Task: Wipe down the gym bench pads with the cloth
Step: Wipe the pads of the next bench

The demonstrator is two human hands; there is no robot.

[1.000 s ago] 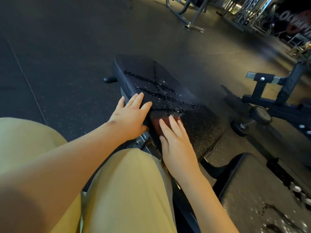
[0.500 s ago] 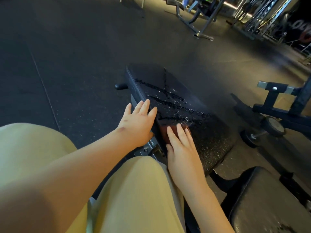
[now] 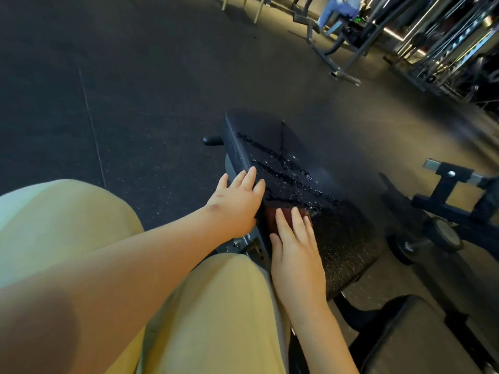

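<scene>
A long black bench pad [image 3: 272, 139] stretches away from me, streaked with lines of liquid droplets across its middle. A small reddish-brown cloth [image 3: 271, 218] lies flat on the near part of the pad. My right hand [image 3: 295, 249] presses on the cloth with straight fingers, covering most of it. My left hand [image 3: 236, 203] rests flat on the pad's left edge beside the cloth, fingers straight and spread. A second black pad [image 3: 413, 336] sits at the lower right, close to me.
My legs in yellow trousers [image 3: 205, 319] fill the lower left. A dark metal frame with a wheel [image 3: 445, 233] stands to the right of the bench. Grey machine frames [image 3: 348, 58] and racks line the back right, with a seated person there. Dark rubber floor [image 3: 108, 76] spreads to the left.
The view has tilted up, so bench and hands sit lower in frame. Both hands keep nearly the same place on the pad and cloth.
</scene>
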